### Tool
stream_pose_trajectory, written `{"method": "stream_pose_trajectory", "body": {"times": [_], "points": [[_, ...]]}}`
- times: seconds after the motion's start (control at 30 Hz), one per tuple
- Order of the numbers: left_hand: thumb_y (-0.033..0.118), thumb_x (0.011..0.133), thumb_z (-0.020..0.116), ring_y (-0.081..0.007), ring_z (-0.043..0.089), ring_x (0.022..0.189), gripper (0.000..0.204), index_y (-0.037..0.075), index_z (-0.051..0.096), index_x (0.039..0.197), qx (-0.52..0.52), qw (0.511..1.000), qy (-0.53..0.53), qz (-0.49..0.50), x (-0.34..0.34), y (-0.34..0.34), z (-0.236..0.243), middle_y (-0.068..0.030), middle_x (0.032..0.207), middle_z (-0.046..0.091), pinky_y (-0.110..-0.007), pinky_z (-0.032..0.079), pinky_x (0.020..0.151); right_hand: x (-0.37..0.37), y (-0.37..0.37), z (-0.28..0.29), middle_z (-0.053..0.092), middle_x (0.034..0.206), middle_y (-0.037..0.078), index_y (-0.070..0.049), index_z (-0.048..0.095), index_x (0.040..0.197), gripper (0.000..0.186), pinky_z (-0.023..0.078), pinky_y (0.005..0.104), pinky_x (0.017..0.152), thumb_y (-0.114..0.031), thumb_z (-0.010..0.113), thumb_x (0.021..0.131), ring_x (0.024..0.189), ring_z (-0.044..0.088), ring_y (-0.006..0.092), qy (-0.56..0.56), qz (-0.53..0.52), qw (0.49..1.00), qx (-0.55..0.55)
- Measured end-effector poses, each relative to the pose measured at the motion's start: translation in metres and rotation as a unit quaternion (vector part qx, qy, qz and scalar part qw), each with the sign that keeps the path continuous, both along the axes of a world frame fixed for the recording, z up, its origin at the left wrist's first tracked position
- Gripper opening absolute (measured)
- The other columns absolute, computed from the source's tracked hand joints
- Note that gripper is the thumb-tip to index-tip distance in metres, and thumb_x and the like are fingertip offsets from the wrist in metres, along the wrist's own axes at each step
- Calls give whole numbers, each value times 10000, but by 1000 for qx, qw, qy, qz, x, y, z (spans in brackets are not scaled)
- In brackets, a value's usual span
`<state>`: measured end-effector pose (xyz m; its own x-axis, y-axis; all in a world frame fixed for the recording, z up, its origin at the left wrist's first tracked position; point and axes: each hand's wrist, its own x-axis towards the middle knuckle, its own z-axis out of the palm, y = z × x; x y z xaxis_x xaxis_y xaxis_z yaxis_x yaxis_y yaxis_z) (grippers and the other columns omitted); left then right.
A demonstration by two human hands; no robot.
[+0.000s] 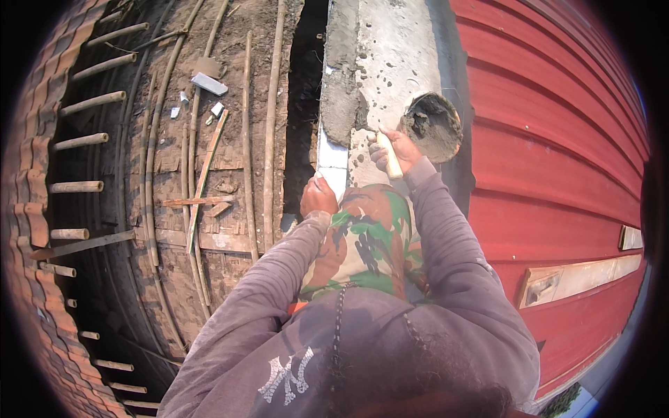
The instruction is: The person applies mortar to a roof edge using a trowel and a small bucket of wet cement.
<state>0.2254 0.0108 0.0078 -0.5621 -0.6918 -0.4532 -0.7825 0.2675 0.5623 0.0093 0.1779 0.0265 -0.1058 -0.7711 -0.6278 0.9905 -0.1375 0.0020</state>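
My right hand (396, 150) is closed around the pale handle of a trowel (392, 164). Its mortar-smeared blade reaches toward the edge of the grey mortar layer (339, 104). White blocks (333, 161) run along the wall top, bare just in front of me and coated with mortar farther on. Against their near left edge, my left hand (318, 196) is closed, its fingers curled over the block; part of its grip is hidden. Just beyond my right hand stands a round bucket (456, 136) with wet grey mortar inside.
A dark gap (301, 118) runs left of the wall. Beyond it lie bamboo poles (274, 139), broken white pieces (210, 84) and wood strips (202, 181). Orange roof tiles (35, 167) edge the far left. Red metal roofing (543, 153) slopes away right, bearing a wooden board (578, 280).
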Motion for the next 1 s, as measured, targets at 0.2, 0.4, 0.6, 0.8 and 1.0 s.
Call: {"method": "stream_pose_trajectory", "body": {"times": [0.2,0.4,0.6,0.8,1.0], "points": [[438,1109,352,-434,667,1151,536,42,688,1243,-4,1000,0,5,4,-1,-5,-230,1218,712,-518,527,984,-33,-50,24,494,749,27,-51,625,1111,388,476,282,470,-401,458,1114,588,491,124,145,11,979,142],[433,1109,354,-439,665,1153,529,41,682,1243,-5,1000,5,-4,1,1,-3,-233,1225,710,-522,528,983,-55,-60,24,532,702,20,-57,627,1062,407,493,310,483,-406,429,1127,552,499,142,225,52,950,210],[426,1108,358,-445,668,1142,521,40,682,1240,-10,1000,22,-6,4,2,-7,-236,1222,709,-530,529,976,14,-21,33,559,745,21,-59,601,1046,376,497,310,495,-407,474,1110,573,520,139,169,73,963,196],[430,1108,351,-442,668,1144,532,42,689,1244,3,1000,-5,-3,5,-1,1,-238,1202,716,-527,527,980,72,-36,81,582,769,47,-43,602,1049,366,527,338,507,-393,505,1098,594,567,161,252,20,934,252],[446,1109,338,-445,669,1145,555,45,700,1239,-7,1000,2,2,0,0,-4,-237,1205,719,-531,524,981,27,-113,35,585,799,102,-50,553,1100,375,555,419,532,-423,563,1068,634,610,236,332,-48,893,299]]}}
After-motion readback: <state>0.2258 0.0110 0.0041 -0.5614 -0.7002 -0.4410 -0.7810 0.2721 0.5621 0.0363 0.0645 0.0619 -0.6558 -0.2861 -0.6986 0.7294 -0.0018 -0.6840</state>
